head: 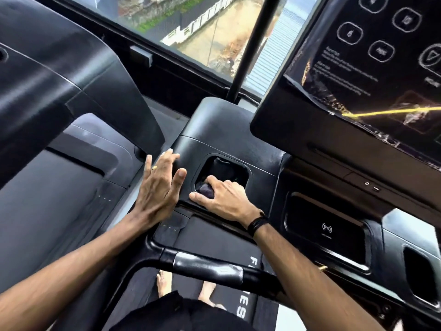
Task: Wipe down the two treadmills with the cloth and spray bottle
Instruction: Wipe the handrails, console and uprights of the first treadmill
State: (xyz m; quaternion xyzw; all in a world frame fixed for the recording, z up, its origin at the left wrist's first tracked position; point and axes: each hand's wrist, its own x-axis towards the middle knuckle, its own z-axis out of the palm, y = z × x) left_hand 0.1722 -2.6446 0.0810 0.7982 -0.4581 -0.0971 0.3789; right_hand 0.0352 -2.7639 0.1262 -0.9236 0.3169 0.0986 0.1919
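- At the left end of the treadmill console (pixel 229 130), a square cup-holder pocket (pixel 225 170) is sunk into the black top face.
- The right hand (pixel 222 197) reaches into the pocket's near-left corner; its fingers are curled over a dark purplish cloth (pixel 205 188), bunched small and mostly hidden under the knuckles, with the thumb lying flat on the pocket's near rim.
- A dark band (pixel 256 222) wraps the right wrist.
- The left hand (pixel 160 185) lies with fingers straight and spread, holding nothing, its palm against the console's left edge just beside the pocket; a gold ring (pixel 154 167) sits on one finger.
- The two hands are close together but apart, thumb tips nearly meeting at the console's near-left corner.
- Along the console's near edge runs a black handlebar (pixel 207 267) with a glossy grip section, crossing beneath both forearms.
- Toward the console's right side sits a recessed tray with a wireless-charging symbol (pixel 327 228).
- Above the console's far right edge hangs the touchscreen (pixel 372 65), showing outlined round icons and a film peeling at its lower-left corner.
- A second treadmill (pixel 71 75) stands beyond the console's left edge, and a window (pixel 214 32) lies past its far edge.
- The spray bottle is not seen.
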